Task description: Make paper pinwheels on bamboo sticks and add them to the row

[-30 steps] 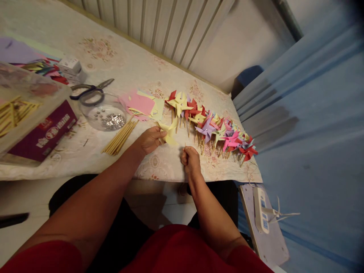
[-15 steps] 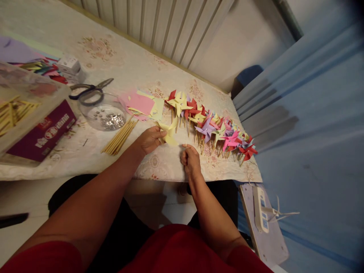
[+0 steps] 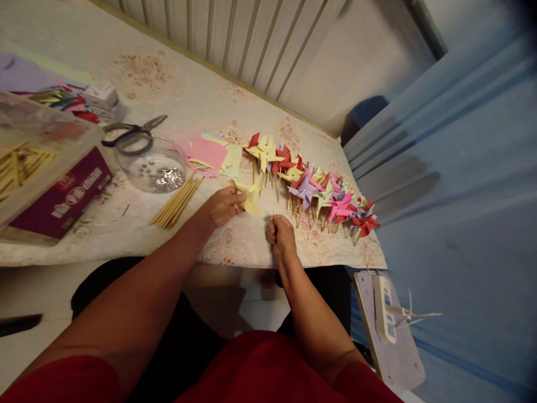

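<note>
Pinched in the fingers of my left hand (image 3: 224,207) is a pale yellow paper pinwheel (image 3: 250,196) with folded blades. To its right, my right hand (image 3: 282,232) is closed in a fist just above the table's front part. The thin tip of a wooden stick (image 3: 274,212) pokes up from that fist; the rest is hidden by the hand. The pinwheel and the stick are apart. Left of my left hand lies a bundle of wooden sticks (image 3: 176,202). Behind the hands lie pink and yellow paper pieces (image 3: 207,154).
Many-coloured pinwheels on sticks (image 3: 306,190) stand in a dense row at the right. A clear round bowl (image 3: 150,170) holds shiny metal fasteners, with scissors (image 3: 134,134) at its rim. A plastic box (image 3: 54,207) stands far left. A power strip (image 3: 385,309) hangs below the right table edge.
Both hands stay almost in place with the same holds. The yellow pinwheel's blades have shifted very slightly.
</note>
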Action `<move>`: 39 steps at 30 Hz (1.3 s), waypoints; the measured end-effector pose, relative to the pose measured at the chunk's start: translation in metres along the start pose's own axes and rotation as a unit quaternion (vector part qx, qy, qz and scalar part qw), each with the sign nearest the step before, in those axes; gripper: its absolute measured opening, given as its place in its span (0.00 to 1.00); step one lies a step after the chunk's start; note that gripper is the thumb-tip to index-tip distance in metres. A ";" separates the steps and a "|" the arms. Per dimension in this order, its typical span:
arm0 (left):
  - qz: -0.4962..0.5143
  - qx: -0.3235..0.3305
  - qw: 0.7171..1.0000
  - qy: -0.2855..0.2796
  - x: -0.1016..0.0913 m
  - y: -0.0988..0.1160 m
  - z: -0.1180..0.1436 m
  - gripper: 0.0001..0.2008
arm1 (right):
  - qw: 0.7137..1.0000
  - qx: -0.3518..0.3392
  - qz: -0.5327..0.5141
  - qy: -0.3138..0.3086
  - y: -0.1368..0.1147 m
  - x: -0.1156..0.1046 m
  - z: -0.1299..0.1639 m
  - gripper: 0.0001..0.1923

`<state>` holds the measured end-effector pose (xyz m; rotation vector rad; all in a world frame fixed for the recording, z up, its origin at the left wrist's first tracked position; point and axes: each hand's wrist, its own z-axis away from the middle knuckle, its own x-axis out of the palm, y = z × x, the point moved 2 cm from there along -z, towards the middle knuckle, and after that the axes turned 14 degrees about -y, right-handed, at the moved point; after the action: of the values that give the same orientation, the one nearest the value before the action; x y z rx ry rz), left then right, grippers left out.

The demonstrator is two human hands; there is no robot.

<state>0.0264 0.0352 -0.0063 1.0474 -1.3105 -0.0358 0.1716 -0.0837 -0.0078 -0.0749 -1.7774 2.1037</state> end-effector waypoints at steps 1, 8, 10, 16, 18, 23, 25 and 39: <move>-0.001 0.001 1.000 0.000 0.000 0.000 0.000 0.18 | 1.000 0.002 0.001 0.001 0.000 0.000 0.000 0.07; -0.004 -0.002 1.000 0.005 -0.001 -0.001 0.001 0.16 | 1.000 0.007 0.004 -0.007 -0.001 0.002 0.001 0.13; -0.003 -0.003 1.000 0.005 -0.001 0.000 0.001 0.17 | 1.000 0.009 -0.001 -0.014 -0.001 0.001 0.001 0.14; 0.003 -0.002 1.000 0.006 -0.001 -0.001 0.001 0.17 | 1.000 0.001 -0.005 -0.024 0.000 0.000 0.001 0.15; 0.005 -0.003 1.000 0.005 -0.001 -0.001 0.001 0.17 | 1.000 -0.005 -0.010 -0.026 0.001 0.000 0.001 0.13; 0.004 -0.001 1.000 -0.004 -0.001 -0.002 0.000 0.17 | 1.000 -0.007 -0.010 -0.022 0.001 0.001 0.001 0.10; 0.004 0.002 1.000 -0.004 -0.002 -0.002 0.000 0.17 | 1.000 -0.005 -0.011 -0.018 0.000 0.001 0.001 0.12; -0.008 -0.012 1.000 0.003 -0.008 -0.006 -0.001 0.17 | 1.000 -0.002 -0.018 -0.021 0.000 0.002 0.001 0.09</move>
<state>0.0277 0.0366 -0.0161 1.0382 -1.2937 -0.0607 0.1694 -0.0841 -0.0071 0.0002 -1.7949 2.0907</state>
